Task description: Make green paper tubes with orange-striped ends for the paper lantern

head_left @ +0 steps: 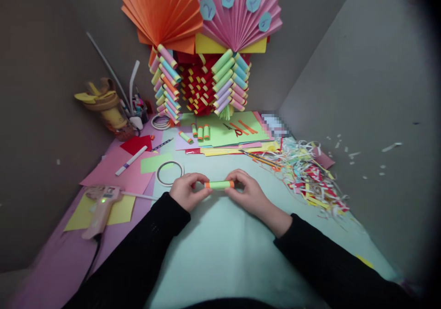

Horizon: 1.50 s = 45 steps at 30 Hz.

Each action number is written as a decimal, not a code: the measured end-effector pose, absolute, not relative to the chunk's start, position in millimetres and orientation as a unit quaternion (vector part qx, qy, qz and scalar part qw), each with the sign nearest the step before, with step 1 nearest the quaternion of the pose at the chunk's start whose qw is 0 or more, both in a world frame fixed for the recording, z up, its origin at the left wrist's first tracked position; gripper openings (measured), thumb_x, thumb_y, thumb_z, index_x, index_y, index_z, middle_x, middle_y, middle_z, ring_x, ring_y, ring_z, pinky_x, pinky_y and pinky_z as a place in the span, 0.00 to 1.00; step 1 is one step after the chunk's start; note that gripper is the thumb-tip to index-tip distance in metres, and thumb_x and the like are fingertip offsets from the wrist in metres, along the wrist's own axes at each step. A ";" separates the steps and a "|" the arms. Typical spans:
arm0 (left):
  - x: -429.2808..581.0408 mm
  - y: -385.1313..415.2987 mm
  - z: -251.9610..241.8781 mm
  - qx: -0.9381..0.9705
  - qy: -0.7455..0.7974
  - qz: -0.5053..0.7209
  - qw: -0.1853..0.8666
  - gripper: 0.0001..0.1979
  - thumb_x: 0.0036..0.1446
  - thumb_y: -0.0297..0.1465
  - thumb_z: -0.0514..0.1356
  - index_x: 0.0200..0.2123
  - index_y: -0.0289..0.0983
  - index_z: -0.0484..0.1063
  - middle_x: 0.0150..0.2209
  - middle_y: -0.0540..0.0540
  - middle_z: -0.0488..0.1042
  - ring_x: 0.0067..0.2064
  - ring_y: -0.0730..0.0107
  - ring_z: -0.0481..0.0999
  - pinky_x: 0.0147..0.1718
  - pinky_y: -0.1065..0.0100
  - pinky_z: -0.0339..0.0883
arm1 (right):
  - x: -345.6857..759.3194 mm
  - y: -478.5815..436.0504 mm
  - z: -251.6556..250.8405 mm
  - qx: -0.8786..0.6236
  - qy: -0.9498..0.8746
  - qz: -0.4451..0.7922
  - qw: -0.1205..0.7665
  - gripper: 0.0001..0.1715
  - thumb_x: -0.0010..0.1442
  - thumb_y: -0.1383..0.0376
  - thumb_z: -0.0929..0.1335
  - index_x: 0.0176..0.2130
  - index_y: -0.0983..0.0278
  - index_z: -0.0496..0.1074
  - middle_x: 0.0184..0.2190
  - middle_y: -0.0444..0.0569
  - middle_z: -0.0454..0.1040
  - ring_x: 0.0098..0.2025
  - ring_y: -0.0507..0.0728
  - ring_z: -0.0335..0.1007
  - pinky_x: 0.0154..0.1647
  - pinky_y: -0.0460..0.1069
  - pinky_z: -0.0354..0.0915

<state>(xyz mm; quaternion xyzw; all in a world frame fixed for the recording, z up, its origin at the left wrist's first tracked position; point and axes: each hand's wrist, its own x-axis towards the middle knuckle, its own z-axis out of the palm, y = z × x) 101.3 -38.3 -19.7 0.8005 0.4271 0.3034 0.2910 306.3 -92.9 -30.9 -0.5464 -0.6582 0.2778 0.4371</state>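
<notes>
A green paper roll [219,185] with orange bands at its ends lies level between my two hands, near the middle of the view. My left hand [189,191] pinches its left end between thumb and fingers. The right end is held the same way by my right hand [247,193]. Just left of my left hand, a roll of white tape [157,174] lies flat. Several similar green rolls [206,132] with orange ends stand or lie farther back on the table.
A glue gun [103,210] with a green light rests at the left on yellow paper [127,208]. Paper scraps [310,173] are heaped at the right. Scissors [237,132] lie on green sheets [215,138] at the back. Paper fans [161,12] with hanging rolls are on the wall.
</notes>
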 end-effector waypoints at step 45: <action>102.1 -42.4 -17.0 0.847 0.270 0.382 0.251 0.08 0.54 0.36 0.61 0.34 0.38 0.71 0.30 0.47 0.76 0.27 0.72 0.67 0.28 0.69 0.64 | 305.5 -102.2 -29.6 -0.475 -0.674 0.301 0.480 0.17 0.51 0.68 0.70 0.43 0.60 0.69 0.36 0.47 0.72 0.37 0.55 0.69 0.39 0.50 0.66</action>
